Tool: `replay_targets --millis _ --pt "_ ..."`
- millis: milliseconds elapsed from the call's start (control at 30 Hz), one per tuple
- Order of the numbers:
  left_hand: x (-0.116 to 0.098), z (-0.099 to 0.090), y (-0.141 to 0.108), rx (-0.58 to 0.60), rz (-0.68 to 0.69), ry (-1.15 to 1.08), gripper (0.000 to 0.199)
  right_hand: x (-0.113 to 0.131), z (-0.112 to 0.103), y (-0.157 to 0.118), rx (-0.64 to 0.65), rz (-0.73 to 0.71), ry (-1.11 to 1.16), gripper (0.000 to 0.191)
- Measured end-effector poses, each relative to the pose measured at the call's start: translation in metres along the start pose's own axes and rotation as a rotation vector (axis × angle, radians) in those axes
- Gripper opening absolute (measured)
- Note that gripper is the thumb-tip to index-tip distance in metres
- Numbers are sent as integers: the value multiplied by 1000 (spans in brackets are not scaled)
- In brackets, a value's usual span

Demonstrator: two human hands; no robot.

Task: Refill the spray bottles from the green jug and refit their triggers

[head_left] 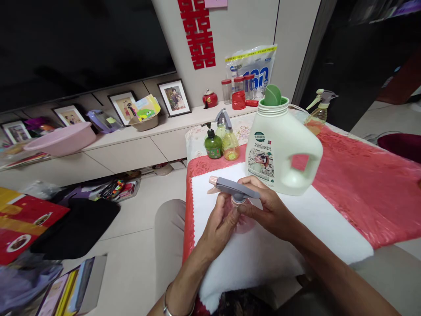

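Gripping a pink spray bottle point(241, 219) upright, both hands point(223, 221) closed around it, nozzle pointing left.

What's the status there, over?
Left hand wraps pink spray bottle; right hand grips its neck under grey spray head. Bottle over white towel. Detergent jug close behind, open, not touching.

Bright even indoor light, soft shadows, wide-angle edge distortion.
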State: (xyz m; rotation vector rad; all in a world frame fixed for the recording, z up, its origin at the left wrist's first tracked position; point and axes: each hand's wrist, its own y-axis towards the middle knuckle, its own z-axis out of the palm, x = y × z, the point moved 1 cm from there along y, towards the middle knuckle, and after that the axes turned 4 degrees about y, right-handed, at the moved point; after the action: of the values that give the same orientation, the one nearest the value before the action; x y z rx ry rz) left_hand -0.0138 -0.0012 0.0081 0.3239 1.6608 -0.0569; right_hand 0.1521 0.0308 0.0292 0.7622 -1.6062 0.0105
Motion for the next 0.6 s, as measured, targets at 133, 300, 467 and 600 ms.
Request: replay_targets --millis 133,300,467,600 --pt "3 -4 0 87 -48 -3 66 1 3 0 14 -31 16 27" --pt "-1 2 -3 82 -141 -109 64 -6 7 -3 -60 -87 14 16" --pt "-10 5 -3 84 -161 -138 60 -6 12 -4 -128 -100 8 12" --pt "-9 8 -3 44 -124 -182 56 -5 17 -3 -156 -99 -26 17"
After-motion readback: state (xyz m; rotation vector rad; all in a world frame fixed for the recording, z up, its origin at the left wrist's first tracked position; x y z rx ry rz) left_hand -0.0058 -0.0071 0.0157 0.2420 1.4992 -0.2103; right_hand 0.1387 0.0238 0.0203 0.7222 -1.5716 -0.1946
